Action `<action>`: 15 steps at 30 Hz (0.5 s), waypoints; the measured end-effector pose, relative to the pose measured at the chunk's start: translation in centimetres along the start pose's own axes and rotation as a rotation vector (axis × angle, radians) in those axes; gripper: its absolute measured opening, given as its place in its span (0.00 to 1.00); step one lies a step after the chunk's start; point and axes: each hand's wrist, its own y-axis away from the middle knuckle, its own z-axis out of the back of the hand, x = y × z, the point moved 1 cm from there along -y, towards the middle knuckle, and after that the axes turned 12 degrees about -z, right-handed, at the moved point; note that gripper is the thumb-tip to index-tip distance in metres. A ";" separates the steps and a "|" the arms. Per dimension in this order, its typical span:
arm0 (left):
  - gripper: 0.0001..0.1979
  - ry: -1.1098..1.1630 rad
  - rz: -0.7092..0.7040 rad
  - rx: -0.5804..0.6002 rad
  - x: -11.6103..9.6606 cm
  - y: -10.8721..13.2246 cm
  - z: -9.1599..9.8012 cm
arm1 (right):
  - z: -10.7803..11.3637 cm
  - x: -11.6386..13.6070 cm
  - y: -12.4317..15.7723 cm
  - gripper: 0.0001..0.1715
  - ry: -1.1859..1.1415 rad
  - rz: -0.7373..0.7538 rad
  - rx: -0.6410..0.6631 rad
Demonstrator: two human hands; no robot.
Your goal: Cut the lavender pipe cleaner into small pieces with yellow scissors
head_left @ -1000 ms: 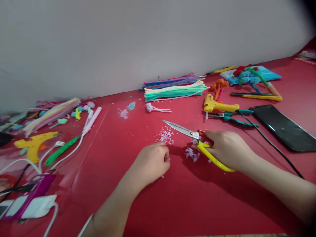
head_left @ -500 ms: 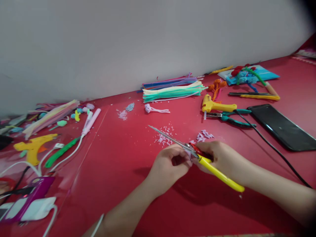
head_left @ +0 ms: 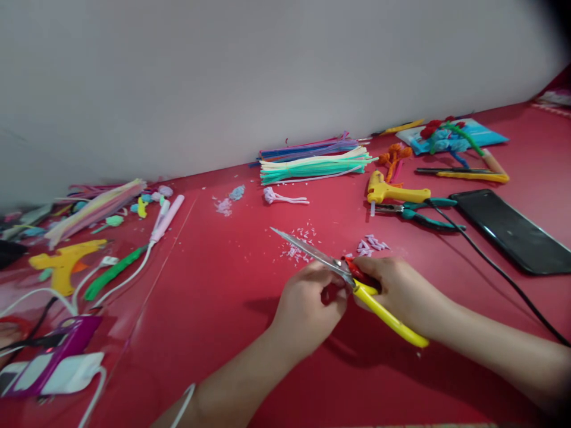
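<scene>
My right hand (head_left: 392,285) is wrapped round scissors (head_left: 383,312) with one yellow handle and one red part. The blades point up and left, passing over the fingertips of my left hand (head_left: 312,303). Those left fingers are pinched together beside the blades; what they hold is too hidden to make out. Small lilac clippings (head_left: 300,246) lie just beyond the blades, and short lilac pieces (head_left: 372,245) lie behind my right hand. Farther back rests a lilac pipe-cleaner piece (head_left: 285,197) with a curled head.
Bundled pipe cleaners (head_left: 314,166) lie by the wall. A yellow glue gun (head_left: 395,191), pliers (head_left: 423,217) and a black phone (head_left: 513,232) are at the right. Another glue gun (head_left: 62,264), a green stick (head_left: 113,273) and a purple power strip (head_left: 62,356) with cables are at the left.
The yellow scissor handle has swung slightly left and closer to the blades' line. My hands stay together in nearly the same place, and the whole view has shifted a little.
</scene>
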 end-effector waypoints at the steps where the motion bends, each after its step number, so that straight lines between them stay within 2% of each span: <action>1: 0.07 0.028 0.013 -0.016 0.0 -0.1 0.1 | 0.0 0.0 -0.1 0.08 0.001 0.009 -0.008; 5: 0.03 0.237 0.127 -0.139 0.4 -0.5 0.8 | 0.7 -0.2 -0.3 0.14 0.101 0.037 -0.111; 9: 0.03 0.524 0.277 -0.389 1.5 -0.8 2.0 | 1.5 -0.8 -0.5 0.19 0.307 0.027 -0.249; 12: 0.04 0.653 0.275 -0.548 1.9 -0.9 2.7 | 1.6 -1.2 -0.6 0.23 0.419 0.034 -0.285; 15: 0.05 0.695 0.259 -0.634 2.0 -0.9 3.2 | 1.3 -1.3 -0.7 0.25 0.471 0.042 -0.283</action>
